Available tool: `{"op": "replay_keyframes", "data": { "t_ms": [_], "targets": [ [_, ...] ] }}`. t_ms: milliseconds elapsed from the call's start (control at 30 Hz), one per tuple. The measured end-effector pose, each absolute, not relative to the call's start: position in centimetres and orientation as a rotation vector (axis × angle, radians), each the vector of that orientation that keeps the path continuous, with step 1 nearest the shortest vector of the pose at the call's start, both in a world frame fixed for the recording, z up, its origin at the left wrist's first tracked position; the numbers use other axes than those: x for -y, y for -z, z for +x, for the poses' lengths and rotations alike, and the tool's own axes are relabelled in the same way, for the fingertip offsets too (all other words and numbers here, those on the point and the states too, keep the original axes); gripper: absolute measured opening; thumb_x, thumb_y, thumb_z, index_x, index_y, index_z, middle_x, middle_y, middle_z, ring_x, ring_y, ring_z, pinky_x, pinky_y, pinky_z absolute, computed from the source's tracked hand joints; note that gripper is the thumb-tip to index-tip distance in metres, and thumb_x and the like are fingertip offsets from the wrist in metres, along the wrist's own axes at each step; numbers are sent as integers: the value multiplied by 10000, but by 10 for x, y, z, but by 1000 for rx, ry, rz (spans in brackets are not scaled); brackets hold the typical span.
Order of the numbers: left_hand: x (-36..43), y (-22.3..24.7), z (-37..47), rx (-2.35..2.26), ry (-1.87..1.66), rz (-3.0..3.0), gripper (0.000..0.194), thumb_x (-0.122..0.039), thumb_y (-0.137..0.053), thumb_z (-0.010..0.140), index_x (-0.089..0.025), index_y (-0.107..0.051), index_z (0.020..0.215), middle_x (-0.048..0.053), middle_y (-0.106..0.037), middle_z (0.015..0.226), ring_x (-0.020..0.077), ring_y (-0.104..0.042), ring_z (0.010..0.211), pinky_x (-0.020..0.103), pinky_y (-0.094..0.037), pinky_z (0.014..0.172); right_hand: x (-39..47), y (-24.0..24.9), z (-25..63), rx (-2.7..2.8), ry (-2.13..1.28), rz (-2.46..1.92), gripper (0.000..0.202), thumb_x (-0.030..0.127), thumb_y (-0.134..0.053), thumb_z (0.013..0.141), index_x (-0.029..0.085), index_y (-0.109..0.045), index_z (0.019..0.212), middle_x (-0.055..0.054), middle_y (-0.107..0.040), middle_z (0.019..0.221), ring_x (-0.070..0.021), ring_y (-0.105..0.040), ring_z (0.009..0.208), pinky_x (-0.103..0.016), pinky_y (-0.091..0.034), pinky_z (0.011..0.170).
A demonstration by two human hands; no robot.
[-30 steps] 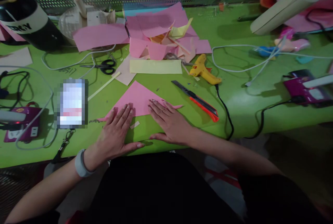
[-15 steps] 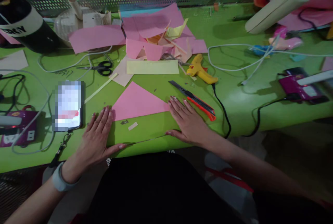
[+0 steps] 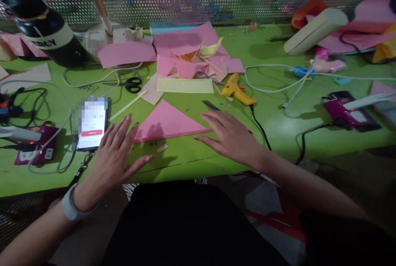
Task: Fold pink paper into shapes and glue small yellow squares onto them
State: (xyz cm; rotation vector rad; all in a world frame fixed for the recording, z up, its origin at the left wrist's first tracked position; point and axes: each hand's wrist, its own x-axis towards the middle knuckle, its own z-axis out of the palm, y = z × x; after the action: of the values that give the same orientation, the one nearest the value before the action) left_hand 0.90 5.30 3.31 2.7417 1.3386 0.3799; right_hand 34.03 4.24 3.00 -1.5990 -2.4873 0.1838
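A pink paper triangle (image 3: 168, 121) lies on the green tabletop (image 3: 185, 167), its long folded edge toward me and slightly raised. My left hand (image 3: 116, 158), with a pale band on the wrist, hovers at the triangle's left corner, fingers apart and holding nothing. Over the right corner is my right hand (image 3: 232, 138), fingers spread, also holding nothing; it covers most of a cutter knife whose blade (image 3: 210, 105) shows. A small paper scrap (image 3: 162, 148) rests just in front of the triangle.
Behind lie a pale yellow strip (image 3: 185, 85), a pile of pink paper (image 3: 185, 41), a yellow glue gun (image 3: 238, 90) and black scissors (image 3: 133, 85). A phone (image 3: 93, 123) is at the left, a bottle (image 3: 52, 31) at the back left. Cables and purple power blocks (image 3: 349, 111) flank both sides.
Both hands have lifted off the tabletop, the right now covering more of the cutter knife. The triangle's front edge has risen a little. The camera view has shifted slightly.
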Motion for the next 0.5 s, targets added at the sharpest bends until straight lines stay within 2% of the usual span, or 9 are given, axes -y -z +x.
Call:
{"op": "replay_keyframes", "data": {
  "t_ms": [33, 67, 100, 167, 233, 300, 400, 500],
  "targets": [
    [-57, -40, 17, -1355, -422, 2679, 561, -574, -457, 967, -130, -553, 1296, 214, -571, 1381, 348, -569, 1249, 489, -459, 1008, -49, -38, 331, 2476, -279, -1606, 554, 552, -386, 994, 99, -640, 1185, -195, -683, 1180, -321, -634, 1116, -457, -481, 954],
    [-62, -45, 25, -1319, -424, 2606, 428, -517, -445, 989, -152, -630, 1115, 161, -695, 1148, 278, -677, 1021, 402, -523, 855, -56, -45, 322, 2476, -422, -1622, 455, 509, -425, 994, 132, -667, 1074, -152, -720, 1044, -285, -678, 972, -409, -511, 848],
    [-67, -49, 34, -1266, -347, 2508, 385, -485, -425, 1004, -169, -644, 986, 108, -726, 956, 216, -691, 802, 333, -520, 702, -64, -50, 312, 2487, -611, -1632, 381, 480, -467, 984, 156, -666, 985, -109, -729, 928, -248, -692, 840, -361, -514, 747],
    [-78, -50, 50, -1173, -248, 2360, 353, -466, -457, 988, -173, -618, 873, 50, -694, 746, 156, -616, 595, 273, -437, 552, -78, -52, 294, 2470, -1039, -1615, 302, 455, -539, 953, 178, -627, 873, -40, -705, 759, -185, -675, 659, -286, -478, 607],
    [-89, -43, 61, -1149, -201, 2314, 319, -428, -477, 970, -176, -596, 816, 26, -660, 668, 133, -564, 539, 255, -369, 515, -91, -48, 281, 2380, -1456, -1577, 246, 410, -569, 936, 186, -574, 833, 14, -647, 628, -143, -647, 540, -236, -446, 518],
    [-98, -34, 67, -1125, -136, 2278, 244, -359, -513, 924, -175, -584, 782, 24, -652, 656, 124, -540, 521, 248, -341, 504, -100, -41, 274, 2298, -1703, -1559, 218, 357, -575, 930, 192, -528, 795, 48, -581, 537, -127, -627, 482, -212, -437, 474],
    [-105, -25, 67, -1102, -64, 2200, 173, -313, -527, 870, -178, -575, 774, 26, -658, 666, 126, -542, 528, 245, -345, 504, -107, -32, 271, 2234, -1809, -1583, 249, 324, -584, 929, 195, -489, 739, 61, -546, 485, -119, -612, 455, -206, -453, 465],
    [-107, -22, 65, -1096, -63, 2139, 186, -349, -549, 855, -182, -571, 776, 22, -658, 656, 125, -544, 521, 241, -348, 491, -110, -27, 271, 2142, -1865, -1631, 286, 316, -593, 932, 191, -475, 703, 60, -552, 471, -111, -602, 432, -209, -468, 460]
  ]
}}
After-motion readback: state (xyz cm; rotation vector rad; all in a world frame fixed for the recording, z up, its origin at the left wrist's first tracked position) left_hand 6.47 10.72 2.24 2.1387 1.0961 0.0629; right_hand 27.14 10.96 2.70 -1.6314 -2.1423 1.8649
